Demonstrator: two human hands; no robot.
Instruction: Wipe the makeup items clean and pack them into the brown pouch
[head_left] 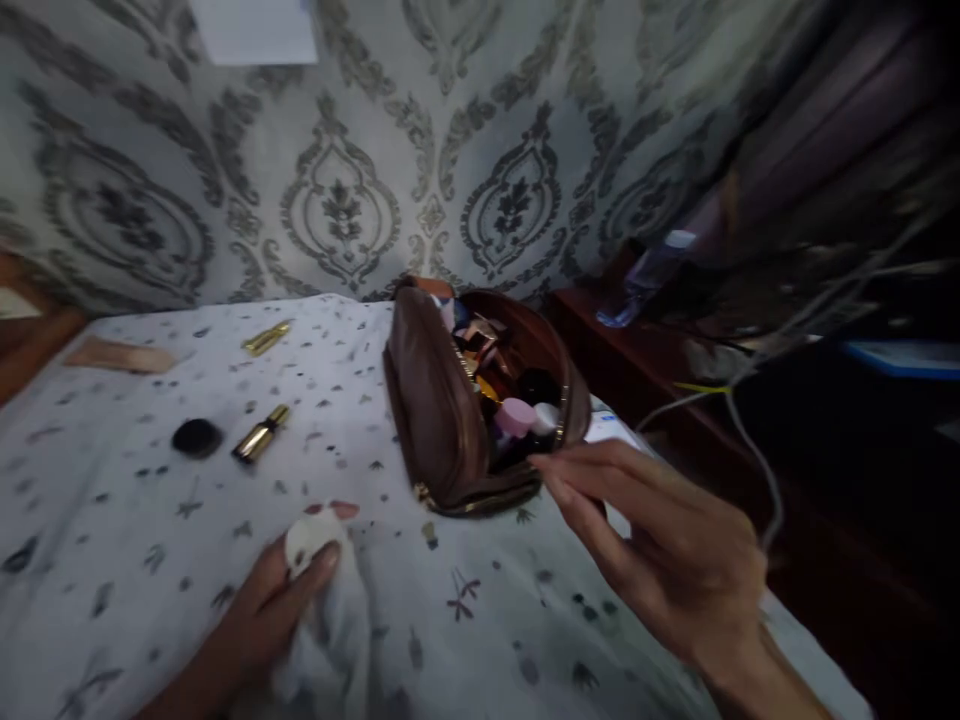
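A brown zippered bag (435, 400) stands unzipped on the white patterned cloth (420, 610). Inside it are several cosmetic items, among them one with a pink lid (516, 417). At the bag's front right edge is my right hand (660, 540), its fingers pressed together at the tips; whatever lies between them is too small to name. My left hand (277, 600) grips a white cloth (330, 600) at the lower left, in front of the bag. Left of the bag lie a gold and black bottle (261, 434), a round black item (196, 437) and a gold item (266, 338).
A flat tan item (120, 355) lies at the far left. Patterned wallpaper (337, 180) rises behind the cloth. On the right are a clear bottle (652, 275), pale cables (757, 450) and a dark red ledge (637, 370).
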